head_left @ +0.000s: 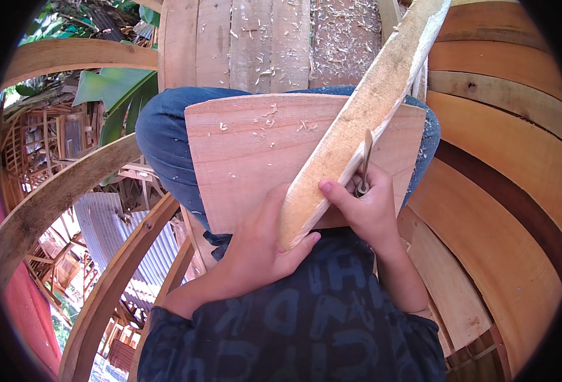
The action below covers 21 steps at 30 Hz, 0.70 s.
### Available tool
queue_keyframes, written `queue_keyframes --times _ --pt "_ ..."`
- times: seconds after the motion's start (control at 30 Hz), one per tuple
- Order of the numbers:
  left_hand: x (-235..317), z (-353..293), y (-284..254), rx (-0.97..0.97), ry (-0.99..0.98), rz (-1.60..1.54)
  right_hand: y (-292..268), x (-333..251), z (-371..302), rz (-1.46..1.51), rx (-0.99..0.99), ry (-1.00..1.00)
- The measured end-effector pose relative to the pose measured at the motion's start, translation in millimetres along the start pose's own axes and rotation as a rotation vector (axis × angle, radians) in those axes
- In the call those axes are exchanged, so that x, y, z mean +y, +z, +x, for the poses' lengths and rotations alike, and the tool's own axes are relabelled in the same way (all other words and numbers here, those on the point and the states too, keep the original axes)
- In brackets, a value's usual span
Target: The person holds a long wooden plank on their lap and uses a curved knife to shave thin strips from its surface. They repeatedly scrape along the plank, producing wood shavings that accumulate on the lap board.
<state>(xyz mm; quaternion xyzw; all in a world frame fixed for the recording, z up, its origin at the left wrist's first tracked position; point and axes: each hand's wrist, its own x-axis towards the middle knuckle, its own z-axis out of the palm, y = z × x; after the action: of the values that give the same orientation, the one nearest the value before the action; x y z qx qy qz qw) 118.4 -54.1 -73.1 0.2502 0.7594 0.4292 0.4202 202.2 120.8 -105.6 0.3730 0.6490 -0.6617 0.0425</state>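
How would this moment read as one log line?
left fingers: gripping tan strip near end; right fingers: holding bladed tool, touching strip; board: on lap

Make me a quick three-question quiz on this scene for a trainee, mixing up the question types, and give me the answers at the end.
1. Which hand holds the thin blade? A) left hand B) right hand
2. True or false: the left hand grips the lower end of the long tan strip.
3. Fill in: the flat wooden board rests on the person's ____.

Key: 1. B. 2. True. 3. Legs.
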Motion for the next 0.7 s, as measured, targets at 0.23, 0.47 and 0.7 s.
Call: queue_keyframes --times 0.23,0.47,0.7 --pt "-7 -1 -8 -0.221 -0.158 -0.356 14 -3 -7 0.415 0.078 0.024" --pt "-14 1 -3 -0.194 -0.125 -0.216 -21 0 -13 -0.195 -0.033 -0.008" --pt "-9 8 2 -0.13 -0.12 -0.17 -33 -4 -47 -0.81 0.019 -0.067"
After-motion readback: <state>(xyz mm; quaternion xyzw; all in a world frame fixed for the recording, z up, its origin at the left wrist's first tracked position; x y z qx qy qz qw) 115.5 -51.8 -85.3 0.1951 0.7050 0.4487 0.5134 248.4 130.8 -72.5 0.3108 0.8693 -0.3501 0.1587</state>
